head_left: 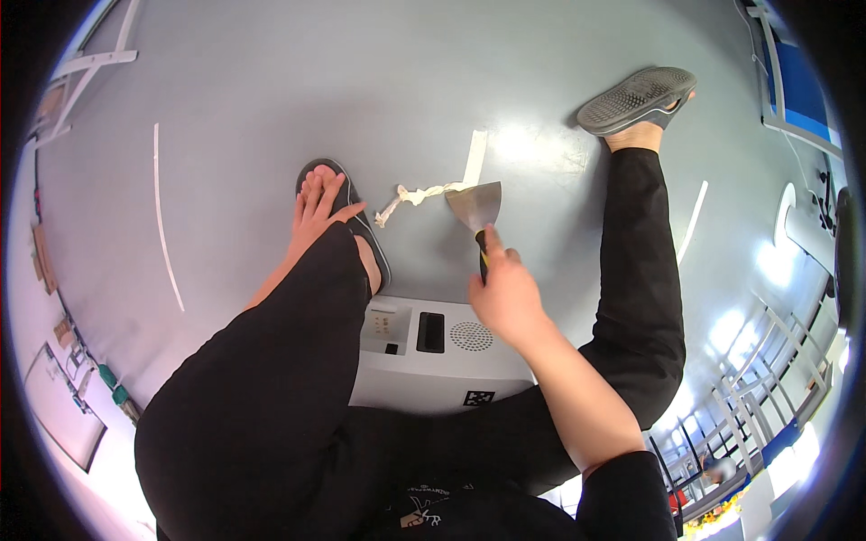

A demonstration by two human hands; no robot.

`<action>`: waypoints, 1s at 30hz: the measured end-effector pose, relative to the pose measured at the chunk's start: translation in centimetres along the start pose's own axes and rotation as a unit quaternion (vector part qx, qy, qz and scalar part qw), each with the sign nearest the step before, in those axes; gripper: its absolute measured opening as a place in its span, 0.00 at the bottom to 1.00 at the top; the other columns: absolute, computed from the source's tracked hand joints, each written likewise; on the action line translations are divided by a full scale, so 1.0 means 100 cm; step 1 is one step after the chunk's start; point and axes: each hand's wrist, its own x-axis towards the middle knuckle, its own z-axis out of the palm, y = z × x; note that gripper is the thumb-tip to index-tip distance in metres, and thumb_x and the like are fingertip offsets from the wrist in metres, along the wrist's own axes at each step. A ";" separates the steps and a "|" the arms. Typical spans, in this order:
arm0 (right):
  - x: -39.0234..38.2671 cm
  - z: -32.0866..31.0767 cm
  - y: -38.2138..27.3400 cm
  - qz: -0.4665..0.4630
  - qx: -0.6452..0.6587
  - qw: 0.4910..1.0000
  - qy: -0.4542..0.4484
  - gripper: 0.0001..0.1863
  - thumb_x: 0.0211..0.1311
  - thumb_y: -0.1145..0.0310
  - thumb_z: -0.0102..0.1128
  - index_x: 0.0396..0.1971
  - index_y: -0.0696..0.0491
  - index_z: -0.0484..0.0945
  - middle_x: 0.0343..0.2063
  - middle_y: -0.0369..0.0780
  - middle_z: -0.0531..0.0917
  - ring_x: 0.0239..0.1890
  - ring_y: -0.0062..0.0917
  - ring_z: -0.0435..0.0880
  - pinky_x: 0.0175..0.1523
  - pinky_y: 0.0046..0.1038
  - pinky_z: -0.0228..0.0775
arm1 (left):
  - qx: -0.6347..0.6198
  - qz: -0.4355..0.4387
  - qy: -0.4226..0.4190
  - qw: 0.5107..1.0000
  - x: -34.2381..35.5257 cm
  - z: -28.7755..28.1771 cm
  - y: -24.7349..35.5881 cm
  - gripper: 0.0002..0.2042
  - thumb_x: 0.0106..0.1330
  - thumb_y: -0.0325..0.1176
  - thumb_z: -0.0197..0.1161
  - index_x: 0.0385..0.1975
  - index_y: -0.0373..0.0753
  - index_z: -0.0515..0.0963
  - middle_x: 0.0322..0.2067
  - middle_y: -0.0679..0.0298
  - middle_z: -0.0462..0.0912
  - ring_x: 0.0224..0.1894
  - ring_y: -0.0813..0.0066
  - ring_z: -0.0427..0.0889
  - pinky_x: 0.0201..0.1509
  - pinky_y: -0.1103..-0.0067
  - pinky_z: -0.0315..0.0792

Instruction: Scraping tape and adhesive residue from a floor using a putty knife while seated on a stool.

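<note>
My right hand (507,287) is closed round the black and yellow handle of a scraper (475,206). The scraper's wide metal blade lies against the grey floor, its edge at the lower end of a whitish strip of tape (474,160). From that end a crumpled, twisted length of tape (424,193) trails left across the floor. My left hand (317,209) rests by my left foot, over the dark slipper (372,243), with its fingers stretched out and holding nothing. Part of the left forearm is hidden behind my raised knee.
Beneath me is a light grey box-shaped unit (487,365) with a round speaker grille. My right foot, in a grey slipper (639,99), is stretched out ahead. White floor lines (162,216) run on both sides. Metal frames (753,370) stand at the right, white legs (95,61) at far left.
</note>
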 end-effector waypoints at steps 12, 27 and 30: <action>0.053 -0.121 0.046 0.067 0.308 0.926 0.207 0.16 0.65 0.68 0.62 0.46 0.62 0.74 0.35 0.40 0.83 0.31 0.21 0.84 0.29 0.23 0.77 | 0.006 -0.008 0.003 1.000 0.000 -0.004 0.001 0.24 0.55 0.24 0.57 0.55 0.45 0.79 0.73 0.54 0.53 0.78 0.51 0.41 0.78 0.57 0.40; 0.102 -0.135 0.070 -0.010 0.426 0.866 0.261 0.13 0.73 0.67 0.56 0.48 0.60 0.73 0.37 0.41 0.83 0.33 0.25 0.86 0.31 0.24 0.79 | 0.019 0.021 0.006 1.000 0.001 0.002 -0.010 0.22 0.56 0.30 0.60 0.54 0.46 0.80 0.73 0.52 0.53 0.77 0.48 0.41 0.77 0.54 0.40; 0.107 -0.125 0.078 -0.017 0.454 0.842 0.291 0.14 0.73 0.66 0.55 0.50 0.59 0.73 0.38 0.40 0.82 0.31 0.24 0.86 0.30 0.23 0.79 | 0.016 0.010 0.000 1.000 0.003 -0.002 -0.003 0.21 0.57 0.31 0.59 0.53 0.46 0.80 0.73 0.52 0.53 0.77 0.48 0.41 0.77 0.54 0.40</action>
